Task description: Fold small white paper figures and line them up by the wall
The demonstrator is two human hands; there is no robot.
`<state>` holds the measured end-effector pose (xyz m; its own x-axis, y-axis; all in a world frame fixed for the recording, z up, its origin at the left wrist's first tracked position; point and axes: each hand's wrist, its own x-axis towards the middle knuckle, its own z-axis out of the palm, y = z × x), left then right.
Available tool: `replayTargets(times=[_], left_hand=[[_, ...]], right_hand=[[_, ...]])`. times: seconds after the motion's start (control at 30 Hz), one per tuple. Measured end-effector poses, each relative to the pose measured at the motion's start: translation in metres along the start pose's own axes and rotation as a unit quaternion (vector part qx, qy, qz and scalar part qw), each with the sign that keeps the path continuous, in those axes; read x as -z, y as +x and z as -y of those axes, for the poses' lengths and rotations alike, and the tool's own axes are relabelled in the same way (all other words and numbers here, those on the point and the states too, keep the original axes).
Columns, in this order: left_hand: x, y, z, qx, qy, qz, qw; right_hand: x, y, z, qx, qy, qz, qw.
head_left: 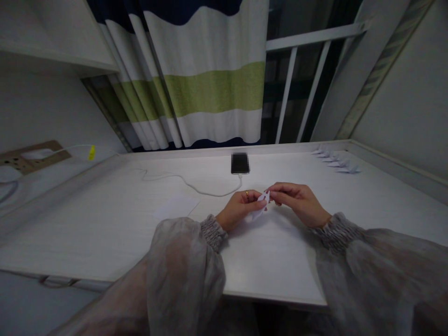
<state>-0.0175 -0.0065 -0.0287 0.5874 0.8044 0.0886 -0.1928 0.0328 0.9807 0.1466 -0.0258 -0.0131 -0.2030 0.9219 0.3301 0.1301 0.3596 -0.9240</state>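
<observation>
Both my hands meet over the middle of the white desk (pixel 105 233). My left hand (pixel 240 207) and my right hand (pixel 297 201) pinch a small folded piece of white paper (pixel 261 205) between their fingertips, just above the desk. A ring shows on a finger of the left hand. Loose grey sleeves cover both arms. A flat white sheet of paper (pixel 177 206) lies to the left of the hands.
A dark phone (pixel 240 163) lies at the back of the desk, with a white cable (pixel 189 184) running left toward a wall socket (pixel 31 156). Several small folded paper pieces (pixel 336 161) line the far right. A striped curtain (pixel 210 88) hangs behind the desk.
</observation>
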Motion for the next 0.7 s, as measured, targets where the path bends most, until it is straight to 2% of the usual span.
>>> replayTargets(times=[0.43,0.7], left_hand=[[0.0009,-0.0006,0.0020,0.005,-0.027,0.011,1.000],[0.0020,0.0000,0.0028,0.007,-0.032,0.009,0.999]], right_hand=[[0.0007,0.0001,0.0048,-0.008,0.015,0.018,1.000],[0.0060,-0.0007,-0.0002,0.016,-0.044,0.036,0.998]])
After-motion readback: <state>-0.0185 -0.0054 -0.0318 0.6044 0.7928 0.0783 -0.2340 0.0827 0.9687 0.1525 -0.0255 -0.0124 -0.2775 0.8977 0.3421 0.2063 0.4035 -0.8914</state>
